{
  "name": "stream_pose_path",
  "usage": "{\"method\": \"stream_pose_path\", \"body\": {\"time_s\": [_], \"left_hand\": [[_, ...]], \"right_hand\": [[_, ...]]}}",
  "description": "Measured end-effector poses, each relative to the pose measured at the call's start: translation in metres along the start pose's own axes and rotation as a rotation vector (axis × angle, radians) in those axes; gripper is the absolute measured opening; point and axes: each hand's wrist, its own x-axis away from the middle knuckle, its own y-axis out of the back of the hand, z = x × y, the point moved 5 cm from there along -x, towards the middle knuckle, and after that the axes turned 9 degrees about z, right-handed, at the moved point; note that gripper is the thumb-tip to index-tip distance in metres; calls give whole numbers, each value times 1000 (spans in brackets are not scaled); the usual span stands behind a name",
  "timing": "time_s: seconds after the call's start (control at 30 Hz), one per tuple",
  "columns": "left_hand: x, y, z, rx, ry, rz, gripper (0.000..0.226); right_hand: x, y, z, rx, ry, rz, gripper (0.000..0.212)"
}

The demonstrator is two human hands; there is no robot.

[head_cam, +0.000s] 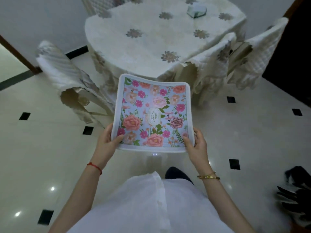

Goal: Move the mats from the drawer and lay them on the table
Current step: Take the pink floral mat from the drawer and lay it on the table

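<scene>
I hold a floral mat (152, 111) with a white border and pink and peach flowers on light blue, flat in front of me above the floor. My left hand (107, 140) grips its near left corner, thumb on top. My right hand (196, 142) grips its near right corner the same way. Whether more than one mat is stacked in my hands I cannot tell. The round table (151, 42), covered with a white cloth with grey flowers, stands just beyond the mat's far edge. The drawer is out of view.
A greenish glass dish (196, 10) sits on the far side of the table. Chairs with white quilted covers stand at the left (67, 73) and right (249, 59) of the table. The tiled floor has small black squares. A dark object (296, 195) lies at right.
</scene>
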Motion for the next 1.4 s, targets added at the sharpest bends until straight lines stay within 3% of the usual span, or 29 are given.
{"method": "stream_pose_path", "body": {"time_s": [0.3,0.77,1.17,1.4], "left_hand": [[-56,106,2,44,-8,-194,47],[-214,295,-55,34,-65,-247,47],[-344,473,-73,-16,-83,53,48],[-396,528,-87,-30,-79,246,45]], "right_hand": [[-115,-112,25,80,30,174,29],[-297,-285,98,122,69,218,34],[-337,-452,120,7,68,-97,32],[-339,-511,132,-21,60,-290,26]]}}
